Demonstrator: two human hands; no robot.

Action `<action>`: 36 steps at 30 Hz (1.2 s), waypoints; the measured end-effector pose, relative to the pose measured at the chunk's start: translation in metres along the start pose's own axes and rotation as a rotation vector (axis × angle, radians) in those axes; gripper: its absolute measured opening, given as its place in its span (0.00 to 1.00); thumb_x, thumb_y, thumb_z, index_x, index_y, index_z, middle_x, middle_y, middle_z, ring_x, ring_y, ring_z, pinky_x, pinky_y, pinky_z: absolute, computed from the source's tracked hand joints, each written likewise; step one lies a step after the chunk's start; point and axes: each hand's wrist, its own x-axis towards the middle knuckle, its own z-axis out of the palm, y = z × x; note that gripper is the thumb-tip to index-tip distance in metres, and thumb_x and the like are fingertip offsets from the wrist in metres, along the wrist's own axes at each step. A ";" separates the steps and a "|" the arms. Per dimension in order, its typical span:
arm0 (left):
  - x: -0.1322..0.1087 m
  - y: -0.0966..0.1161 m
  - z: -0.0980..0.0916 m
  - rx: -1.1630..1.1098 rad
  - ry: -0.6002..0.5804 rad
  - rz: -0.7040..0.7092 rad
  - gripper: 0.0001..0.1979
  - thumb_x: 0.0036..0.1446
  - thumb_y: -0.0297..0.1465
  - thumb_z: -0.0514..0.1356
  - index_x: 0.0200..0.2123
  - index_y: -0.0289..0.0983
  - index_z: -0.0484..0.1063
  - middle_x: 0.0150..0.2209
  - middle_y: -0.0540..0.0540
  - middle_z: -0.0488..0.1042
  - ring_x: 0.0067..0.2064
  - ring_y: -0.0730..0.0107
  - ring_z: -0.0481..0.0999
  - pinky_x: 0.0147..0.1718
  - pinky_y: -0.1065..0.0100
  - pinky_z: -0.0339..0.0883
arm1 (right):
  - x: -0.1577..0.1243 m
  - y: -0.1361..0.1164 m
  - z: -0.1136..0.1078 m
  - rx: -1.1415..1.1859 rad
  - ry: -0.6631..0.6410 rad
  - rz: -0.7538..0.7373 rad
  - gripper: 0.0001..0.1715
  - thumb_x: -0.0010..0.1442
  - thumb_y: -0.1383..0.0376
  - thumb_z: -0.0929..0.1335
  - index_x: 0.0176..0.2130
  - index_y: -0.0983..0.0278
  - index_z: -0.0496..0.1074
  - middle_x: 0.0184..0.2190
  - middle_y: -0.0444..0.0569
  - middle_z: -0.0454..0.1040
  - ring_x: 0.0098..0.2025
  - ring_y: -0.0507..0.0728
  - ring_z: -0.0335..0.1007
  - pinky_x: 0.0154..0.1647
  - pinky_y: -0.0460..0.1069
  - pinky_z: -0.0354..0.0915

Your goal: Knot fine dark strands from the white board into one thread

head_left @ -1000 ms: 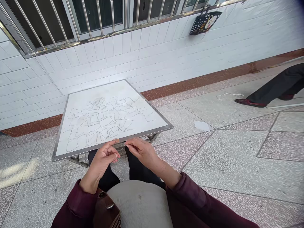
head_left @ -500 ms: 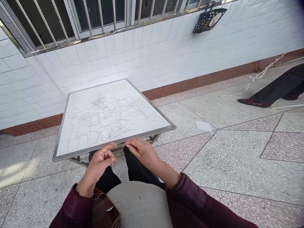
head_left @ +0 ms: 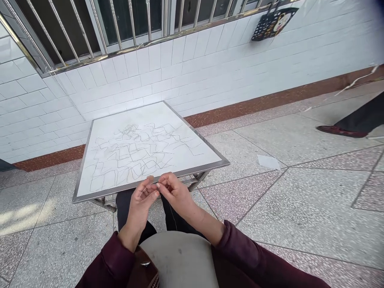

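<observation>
My right hand (head_left: 175,195) is closed in a pinch on a thin strand (head_left: 173,212), whose lower part hangs down in front of the dark trousers. I cannot tell whether it is wire or thread. Beside it, almost touching at the fingertips, my left hand (head_left: 143,204) has its fingers curled, and a pale length of strand crosses them. Both hands are just off the near edge of a white-topped table (head_left: 195,158) with a metal rim. Many thin, crooked strands (head_left: 141,148) lie spread over its top, tangled in a small heap near the far side.
A tiled wall (head_left: 120,86) and a barred window (head_left: 126,24) stand behind the table. A dark patterned bag (head_left: 271,25) hangs from the bars. White paper (head_left: 268,162) lies on the speckled floor. At the right, another person's leg and dark red shoe (head_left: 342,131) show, near a white rope (head_left: 357,83).
My left hand has moved right and up, closing the gap to my right hand; the strand stretched between them is now slack. The view has shifted slightly left.
</observation>
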 end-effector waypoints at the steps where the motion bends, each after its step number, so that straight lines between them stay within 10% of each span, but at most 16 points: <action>1: 0.000 0.000 0.003 0.001 0.036 0.031 0.21 0.53 0.34 0.69 0.51 0.42 0.75 0.40 0.47 0.77 0.43 0.70 0.74 0.44 0.68 0.66 | 0.000 -0.001 0.001 0.011 -0.015 0.007 0.04 0.63 0.62 0.66 0.38 0.60 0.65 0.26 0.41 0.72 0.26 0.52 0.69 0.27 0.46 0.63; 15: -0.004 0.023 -0.047 -0.002 -0.291 0.008 0.39 0.51 0.44 0.68 0.65 0.44 0.60 0.56 0.39 0.70 0.58 0.53 0.67 0.53 0.57 0.63 | -0.003 0.006 -0.011 0.008 -0.032 -0.141 0.02 0.66 0.65 0.64 0.38 0.60 0.67 0.28 0.44 0.73 0.30 0.53 0.69 0.31 0.47 0.65; 22: -0.006 0.043 -0.022 0.389 -0.151 -0.015 0.20 0.56 0.36 0.65 0.52 0.40 0.73 0.37 0.46 0.78 0.40 0.66 0.76 0.43 0.64 0.69 | -0.007 0.007 -0.002 -0.138 -0.108 -0.366 0.04 0.66 0.66 0.65 0.38 0.60 0.70 0.32 0.47 0.76 0.35 0.55 0.71 0.36 0.49 0.67; 29: -0.004 0.041 -0.012 0.342 0.154 0.003 0.22 0.51 0.36 0.67 0.50 0.37 0.73 0.32 0.49 0.75 0.31 0.73 0.74 0.29 0.71 0.71 | -0.015 0.011 -0.003 0.018 -0.184 -0.132 0.10 0.62 0.62 0.68 0.45 0.60 0.70 0.30 0.45 0.76 0.27 0.52 0.69 0.28 0.47 0.66; 36: -0.004 0.045 -0.017 0.331 0.166 -0.022 0.23 0.49 0.36 0.69 0.48 0.37 0.73 0.31 0.50 0.74 0.31 0.72 0.77 0.27 0.72 0.72 | -0.016 0.009 0.001 0.182 -0.241 0.006 0.06 0.62 0.61 0.68 0.36 0.61 0.73 0.29 0.45 0.75 0.30 0.53 0.70 0.31 0.47 0.66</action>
